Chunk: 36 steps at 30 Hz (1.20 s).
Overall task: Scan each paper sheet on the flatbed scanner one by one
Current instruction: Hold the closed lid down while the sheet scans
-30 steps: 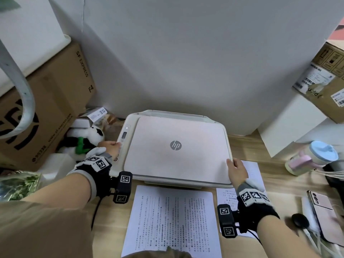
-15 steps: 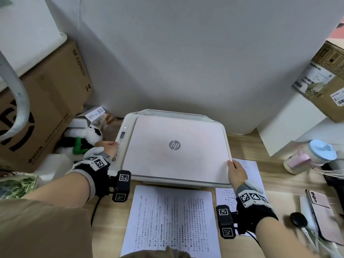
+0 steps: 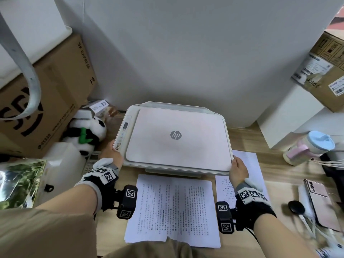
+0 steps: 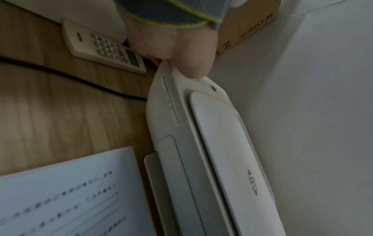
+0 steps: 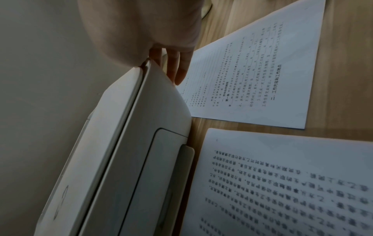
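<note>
On the wooden desk (image 3: 260, 142), nearest the person, lies a printed sheet (image 3: 173, 211) — a second sheet (image 3: 247, 164) to its right. Beyond, the white scanner (image 3: 176, 138) sits lid-closed; the left hand (image 3: 111, 155) grips its front-left corner, the right hand (image 3: 238, 169) clasps the front-right corner.

The wooden counter (image 3: 247, 138) carries a white HP flatbed scanner (image 3: 175, 138) at its middle, against the wall. A stack of printed sheets (image 3: 173, 209) lies just before it; another printed sheet (image 3: 247, 164) lies at its right front corner. A remote control (image 4: 105, 46) and a black cable (image 4: 76, 76) lie left. A phone (image 3: 320, 200) and a lidded cup (image 3: 312, 146) sit far right.
</note>
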Tool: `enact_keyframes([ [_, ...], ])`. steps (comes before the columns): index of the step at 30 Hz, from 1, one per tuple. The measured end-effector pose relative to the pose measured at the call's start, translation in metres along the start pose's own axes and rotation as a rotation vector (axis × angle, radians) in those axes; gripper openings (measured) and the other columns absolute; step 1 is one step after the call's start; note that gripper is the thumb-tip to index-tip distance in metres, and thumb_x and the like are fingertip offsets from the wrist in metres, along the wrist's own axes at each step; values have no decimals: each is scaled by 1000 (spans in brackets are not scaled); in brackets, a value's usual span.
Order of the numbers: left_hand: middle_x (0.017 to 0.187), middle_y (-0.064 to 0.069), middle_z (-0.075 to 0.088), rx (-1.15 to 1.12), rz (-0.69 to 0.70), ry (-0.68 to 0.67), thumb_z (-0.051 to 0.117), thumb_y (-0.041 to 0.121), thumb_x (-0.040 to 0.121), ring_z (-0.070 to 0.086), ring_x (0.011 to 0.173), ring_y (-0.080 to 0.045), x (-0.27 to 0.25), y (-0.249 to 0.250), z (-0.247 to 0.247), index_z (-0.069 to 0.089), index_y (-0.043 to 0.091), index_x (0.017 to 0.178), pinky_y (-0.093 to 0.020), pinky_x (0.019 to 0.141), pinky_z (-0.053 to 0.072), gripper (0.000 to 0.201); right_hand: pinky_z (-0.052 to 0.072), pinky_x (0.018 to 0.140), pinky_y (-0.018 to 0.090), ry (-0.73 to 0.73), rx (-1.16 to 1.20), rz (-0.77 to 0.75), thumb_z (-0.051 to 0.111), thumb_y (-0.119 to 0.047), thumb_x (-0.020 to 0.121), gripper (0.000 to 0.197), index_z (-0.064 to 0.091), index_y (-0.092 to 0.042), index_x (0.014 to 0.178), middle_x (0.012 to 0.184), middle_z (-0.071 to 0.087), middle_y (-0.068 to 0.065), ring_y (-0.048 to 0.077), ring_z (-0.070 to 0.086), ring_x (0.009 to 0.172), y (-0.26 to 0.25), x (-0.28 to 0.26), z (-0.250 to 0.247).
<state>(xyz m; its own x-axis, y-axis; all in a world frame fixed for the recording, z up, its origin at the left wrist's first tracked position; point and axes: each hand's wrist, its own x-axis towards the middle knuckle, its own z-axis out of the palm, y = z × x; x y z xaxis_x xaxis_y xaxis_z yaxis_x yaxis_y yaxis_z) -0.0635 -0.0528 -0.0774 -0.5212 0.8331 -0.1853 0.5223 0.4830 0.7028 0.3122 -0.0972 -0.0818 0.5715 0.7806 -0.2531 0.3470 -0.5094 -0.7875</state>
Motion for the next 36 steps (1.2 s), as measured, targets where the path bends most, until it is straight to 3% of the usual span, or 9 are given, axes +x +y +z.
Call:
enact_keyframes([
  [3, 133, -14, 54, 23, 19, -2, 35, 19, 98, 51, 119, -34, -12, -6, -3, 45, 19, 137, -35, 98, 38, 40, 34, 89, 26, 19, 60, -14, 28, -16, 102, 37, 51, -13, 131, 130, 56, 9, 29, 50, 118, 4, -7, 2],
  [7, 132, -17, 53, 108, 13, 15, 36, 21, 97, 51, 117, -39, -17, -13, -3, 41, 25, 139, -39, 96, 40, 42, 36, 95, 30, 30, 92, -14, 27, -18, 102, 38, 50, -18, 133, 131, 56, 7, 30, 50, 118, 6, -14, 4],
  [13, 135, -24, 45, 170, -55, 77, 37, 16, 96, 43, 124, -41, -31, -10, 8, 29, 24, 146, -46, 101, 33, 51, 35, 101, 33, 46, 106, 4, 27, -23, 103, 39, 46, -23, 137, 134, 54, 5, 30, 48, 122, 7, -22, 5],
  [24, 139, -24, 41, 147, -78, 93, 36, 13, 97, 39, 127, -41, -38, -7, 9, 24, 26, 148, -47, 103, 29, 55, 37, 98, 32, 59, 135, -16, 27, -22, 103, 39, 47, -23, 136, 132, 55, 4, 29, 50, 119, 10, -23, 7],
  [30, 139, -24, 41, 109, -91, 89, 35, 12, 96, 38, 128, -41, -34, -9, 11, 25, 28, 148, -48, 105, 29, 55, 41, 105, 44, 28, 265, 7, 33, -25, 102, 35, 52, -28, 131, 131, 57, 1, 27, 51, 121, 21, -12, 9],
  [36, 135, -24, 43, 116, -87, 94, 34, 12, 97, 41, 124, -41, -34, -10, 11, 25, 28, 148, -48, 102, 32, 54, 41, 106, 45, 11, 338, 8, 34, -23, 101, 36, 52, -28, 131, 132, 56, -1, 22, 50, 123, 26, -8, 9],
])
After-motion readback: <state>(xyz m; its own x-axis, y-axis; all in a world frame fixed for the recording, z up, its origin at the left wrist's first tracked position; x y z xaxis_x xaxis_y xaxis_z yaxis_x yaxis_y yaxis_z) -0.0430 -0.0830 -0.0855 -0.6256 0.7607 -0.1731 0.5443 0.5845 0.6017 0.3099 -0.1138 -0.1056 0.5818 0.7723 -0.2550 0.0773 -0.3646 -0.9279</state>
